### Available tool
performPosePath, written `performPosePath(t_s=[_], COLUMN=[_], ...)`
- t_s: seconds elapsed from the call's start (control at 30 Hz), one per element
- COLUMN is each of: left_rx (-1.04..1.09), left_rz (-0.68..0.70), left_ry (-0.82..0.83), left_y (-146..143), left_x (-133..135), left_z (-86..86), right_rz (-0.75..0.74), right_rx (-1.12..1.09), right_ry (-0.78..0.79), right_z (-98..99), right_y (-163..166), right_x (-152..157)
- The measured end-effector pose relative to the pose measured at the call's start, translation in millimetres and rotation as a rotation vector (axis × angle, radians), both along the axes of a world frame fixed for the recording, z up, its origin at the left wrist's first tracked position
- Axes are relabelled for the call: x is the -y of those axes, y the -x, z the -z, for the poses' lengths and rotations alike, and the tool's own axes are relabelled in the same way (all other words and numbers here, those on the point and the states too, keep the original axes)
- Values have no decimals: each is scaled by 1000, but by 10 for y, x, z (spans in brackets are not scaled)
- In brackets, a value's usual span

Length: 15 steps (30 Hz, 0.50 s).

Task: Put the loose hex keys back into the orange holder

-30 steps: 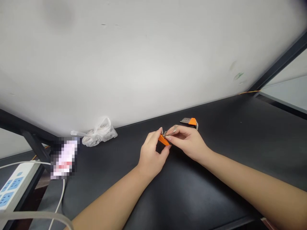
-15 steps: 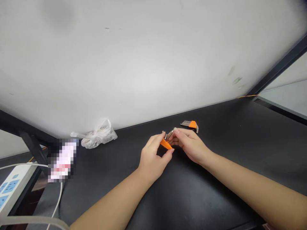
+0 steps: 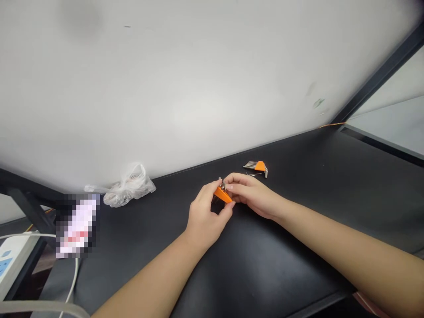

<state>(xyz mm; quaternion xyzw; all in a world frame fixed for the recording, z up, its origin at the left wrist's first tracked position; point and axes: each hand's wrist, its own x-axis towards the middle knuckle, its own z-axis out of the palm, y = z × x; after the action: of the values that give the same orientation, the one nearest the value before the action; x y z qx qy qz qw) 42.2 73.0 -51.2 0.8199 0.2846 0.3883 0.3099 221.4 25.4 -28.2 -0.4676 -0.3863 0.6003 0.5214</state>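
My left hand (image 3: pixel 205 216) pinches a small orange holder (image 3: pixel 222 194) between thumb and fingers, just above the black table (image 3: pixel 258 260). My right hand (image 3: pixel 253 194) meets it from the right, its fingertips pressed on a small metal key at the holder's top end. Both hands are closed around this piece. A second orange holder with several metal hex keys (image 3: pixel 256 167) lies on the table just behind my right hand.
A clear plastic bag (image 3: pixel 127 186) with small parts lies by the white wall (image 3: pixel 185 79) at the table's back edge. A blurred pink object (image 3: pixel 75 227) and a white power strip (image 3: pixel 11 263) with its cable sit at the left.
My right fingers have closed down onto the top of the orange holder, and the metal key they held up has sunk toward it. The view has shifted slightly.
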Motion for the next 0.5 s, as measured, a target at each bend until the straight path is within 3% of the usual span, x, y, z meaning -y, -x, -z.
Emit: performPosePath(t_s=[0.33,0.5], left_rx=[-18,-28], left_rz=[14,16], left_ry=[-95,-147], left_y=[6,11], left_x=[9,13], left_z=[-9,-14], right_rz=[-17,-69], right_rx=[-38,-177], right_ry=[48,50], right_z=[-59,-16], right_y=[-15,-55], right_x=[18,-4])
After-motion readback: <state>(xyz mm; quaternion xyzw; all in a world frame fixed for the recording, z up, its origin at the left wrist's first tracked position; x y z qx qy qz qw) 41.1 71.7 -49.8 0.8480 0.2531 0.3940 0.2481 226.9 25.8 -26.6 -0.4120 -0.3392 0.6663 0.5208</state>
